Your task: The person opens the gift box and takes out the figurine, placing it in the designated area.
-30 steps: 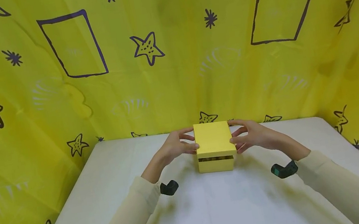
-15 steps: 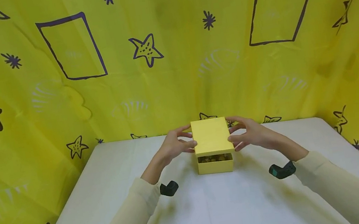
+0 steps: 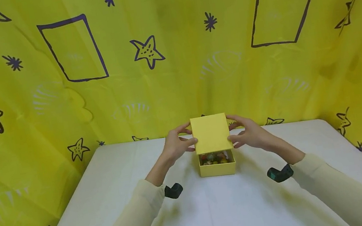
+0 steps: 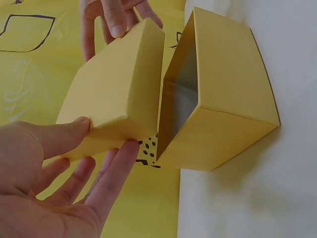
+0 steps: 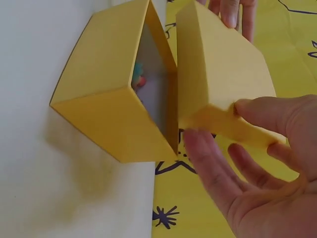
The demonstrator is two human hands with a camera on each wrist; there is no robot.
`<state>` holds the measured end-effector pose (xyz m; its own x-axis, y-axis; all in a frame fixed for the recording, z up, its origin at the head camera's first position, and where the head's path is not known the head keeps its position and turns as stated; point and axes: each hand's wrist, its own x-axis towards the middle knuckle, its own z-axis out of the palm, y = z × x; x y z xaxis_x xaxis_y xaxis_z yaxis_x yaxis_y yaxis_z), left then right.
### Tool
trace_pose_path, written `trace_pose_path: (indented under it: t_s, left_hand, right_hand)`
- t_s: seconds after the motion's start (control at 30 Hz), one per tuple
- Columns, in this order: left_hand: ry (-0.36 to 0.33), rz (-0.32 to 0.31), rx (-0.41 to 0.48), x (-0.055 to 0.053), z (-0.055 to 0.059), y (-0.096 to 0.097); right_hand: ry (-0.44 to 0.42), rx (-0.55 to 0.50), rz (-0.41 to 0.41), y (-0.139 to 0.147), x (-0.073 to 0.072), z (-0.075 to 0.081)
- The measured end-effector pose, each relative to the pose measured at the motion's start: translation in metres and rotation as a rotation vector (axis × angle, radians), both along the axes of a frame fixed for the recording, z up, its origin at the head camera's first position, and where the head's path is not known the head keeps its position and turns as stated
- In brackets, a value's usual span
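Note:
A yellow box lid is held above the yellow box, tilted and apart from its rim. My left hand grips the lid's left side, thumb and fingers on its edge; in the left wrist view the left hand shows the same hold. My right hand grips the lid's right side, as the right hand does in the right wrist view. Small colourful items lie inside the box, partly hidden under the lid; a bit of teal and red shows in the right wrist view.
The box stands on a white table, close to its back edge. Behind and at both sides hangs a yellow curtain printed with stars and frames. A dark wrist device sits at the left cuff and another device at the right.
Both hands have raised the lid up and away from the box, and it tilts more. The gap at the front has widened, showing the colourful contents. The box itself has stayed in place.

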<state>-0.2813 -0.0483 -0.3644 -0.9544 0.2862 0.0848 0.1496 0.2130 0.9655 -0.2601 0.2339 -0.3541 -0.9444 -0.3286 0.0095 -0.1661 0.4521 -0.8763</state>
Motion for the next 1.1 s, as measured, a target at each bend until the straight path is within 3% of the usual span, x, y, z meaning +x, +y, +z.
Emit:
trace_pose_path:
  t_s: [0.2,0.5,1.1]
  left_hand:
    - [0.067,0.060,0.013,0.001,0.001,0.004]
    - [0.133,0.082,0.052,-0.001,0.005,0.004]
    - [0.097,0.158,0.086,0.003,0.008,0.012]
  right_hand:
    - [0.035,0.014,-0.042,-0.003,-0.001,0.006]
    - [0.077,-0.113,-0.069,-0.003,-0.003,0.013]
    - [0.111,-0.175,-0.160,-0.011,-0.005,0.009]
